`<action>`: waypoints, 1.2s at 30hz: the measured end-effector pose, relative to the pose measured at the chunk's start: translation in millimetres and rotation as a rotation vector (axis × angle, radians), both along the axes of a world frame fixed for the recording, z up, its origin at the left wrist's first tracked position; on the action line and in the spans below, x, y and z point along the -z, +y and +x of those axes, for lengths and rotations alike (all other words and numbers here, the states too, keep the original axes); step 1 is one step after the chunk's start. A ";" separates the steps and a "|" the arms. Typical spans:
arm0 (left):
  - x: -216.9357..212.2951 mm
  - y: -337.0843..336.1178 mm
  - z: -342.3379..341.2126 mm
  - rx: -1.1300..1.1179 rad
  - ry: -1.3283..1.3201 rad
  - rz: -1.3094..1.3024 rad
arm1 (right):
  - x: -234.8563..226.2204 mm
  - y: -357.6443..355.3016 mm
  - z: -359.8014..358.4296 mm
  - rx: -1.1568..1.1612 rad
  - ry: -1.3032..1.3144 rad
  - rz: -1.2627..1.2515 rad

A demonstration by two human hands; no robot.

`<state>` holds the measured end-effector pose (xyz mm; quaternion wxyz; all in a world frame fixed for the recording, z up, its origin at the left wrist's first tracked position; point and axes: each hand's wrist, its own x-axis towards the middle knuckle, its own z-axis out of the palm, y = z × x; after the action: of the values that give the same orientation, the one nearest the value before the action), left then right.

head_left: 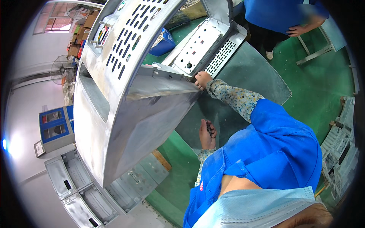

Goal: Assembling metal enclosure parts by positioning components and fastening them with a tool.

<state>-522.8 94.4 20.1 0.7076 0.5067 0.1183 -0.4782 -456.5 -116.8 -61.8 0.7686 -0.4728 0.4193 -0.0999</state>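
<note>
Beside a large grey sheet-metal housing [152, 110] with a slotted top, my right hand [203, 80] reaches to its inner corner. The fingers of that hand are closed together at the seam near a white perforated plate [197, 47]; whatever they pinch is hidden. Lower down, my left hand [207, 138] is turned palm up in front of my body. Its fingers curl over a clump of small dark metal parts [209, 130], possibly screws, too small to tell for certain. A slotted metal strip [224, 53] runs alongside the plate.
A dark flat surface [254, 72] extends under my right arm. Another person in a blue top [277, 17] stands at the upper right near a table [334, 32]. A blue bin [163, 43] sits behind the housing. Metal panels [87, 190] lie at lower left, more parts [340, 152] at right.
</note>
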 end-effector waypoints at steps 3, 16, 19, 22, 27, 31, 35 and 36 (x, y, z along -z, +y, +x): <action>-1.9 -1.3 0.0 0.028 -0.013 0.012 | 8.1 1.1 -13.3 0.043 -0.041 -0.156; 2.5 -21.0 -0.2 0.348 -0.472 0.350 | -72.9 54.0 -141.5 -0.597 -0.342 -0.927; 11.7 -17.1 3.7 0.255 -0.104 0.087 | -61.7 31.5 -133.0 -0.534 -0.226 -0.857; 16.9 -14.4 5.0 0.038 0.245 -0.159 | -30.9 -9.2 -100.0 -0.106 -0.021 -0.802; 25.2 -0.7 9.9 -0.016 0.317 -0.263 | 4.9 -45.8 -45.1 0.088 0.156 -0.881; 22.6 -2.2 7.6 -0.033 0.257 -0.248 | 29.8 -53.2 -24.0 0.191 0.171 -0.984; 23.4 -1.5 6.5 -0.053 0.246 -0.208 | 32.2 -52.1 -16.8 0.217 0.217 -0.960; 24.0 -1.8 6.7 -0.051 0.247 -0.207 | 31.5 -53.4 -16.7 0.224 0.215 -0.933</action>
<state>-516.1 92.7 -3.9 0.7480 0.3652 0.1676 -0.5283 -473.2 -170.2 -93.3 0.4115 -0.7263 0.4550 -0.3098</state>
